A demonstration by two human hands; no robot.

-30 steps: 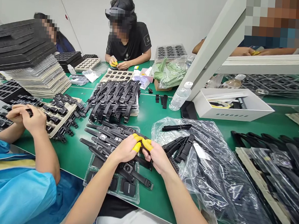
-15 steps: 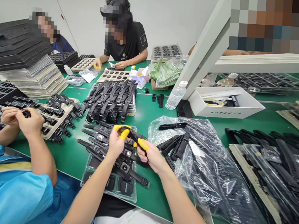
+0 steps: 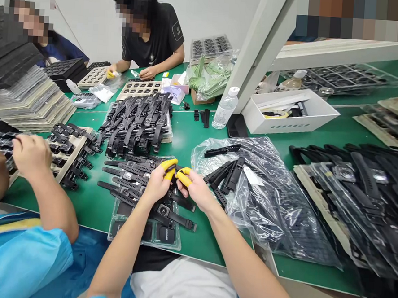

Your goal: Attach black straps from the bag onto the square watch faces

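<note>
1. We note the left hand (image 3: 157, 185) and right hand (image 3: 199, 189) close together above the desk (image 3: 182, 141), with yellow covers (image 3: 184, 179) on several fingertips.
2. Both are pinched on a small dark part (image 3: 175, 170); the fingers hide most of it, so we cannot tell its shape.
3. The part sits in the air over the right side of a clear tray (image 3: 154, 232), between the two hands.
4. On that tray we see watches (image 3: 163, 210) with black bands, lying aslant; black pads (image 3: 166, 233) fill its near compartments.
5. Just right: a plastic bag (image 3: 282, 212), loose straps (image 3: 235, 174) on its left part.
6. Beyond the bag: a bottle (image 3: 225, 109), upright, then a white box (image 3: 288, 123) to its right.
7. Left of us, a co-worker's hand (image 3: 33, 154) is over more watches.
</note>
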